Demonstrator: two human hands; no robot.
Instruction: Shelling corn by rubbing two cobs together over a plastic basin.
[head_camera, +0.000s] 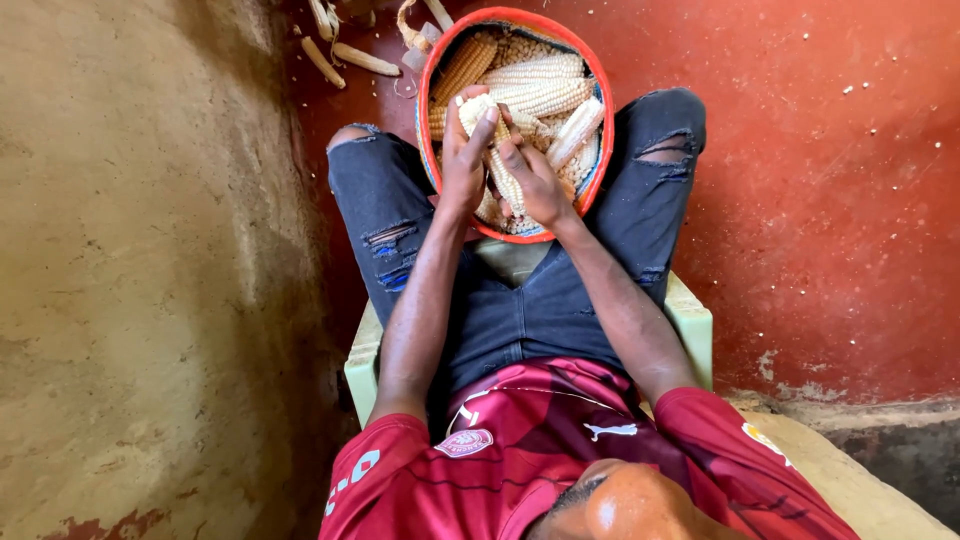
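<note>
Both hands on one pale dried maize cob (497, 150), over round red-rimmed woven basket (600, 130) at 12 o'clock between knees. Left hand (463, 160) wraps cob, right hand (535, 180) clamps lower end (thumbs look mid-shelling, guessing). Next needs firm twisting grip.

Basket (596, 90) sits at top centre of the frame, between the person's knees. Maize cobs (540, 85) lie in the basket. Both hands meet over its lower half, left hand (466, 160) beside right hand (537, 180), around one cob (490, 135). Bare cobs (345, 58) lie on the floor (850, 200), upper left of the basket. Stool (690, 320) under the person.
</note>
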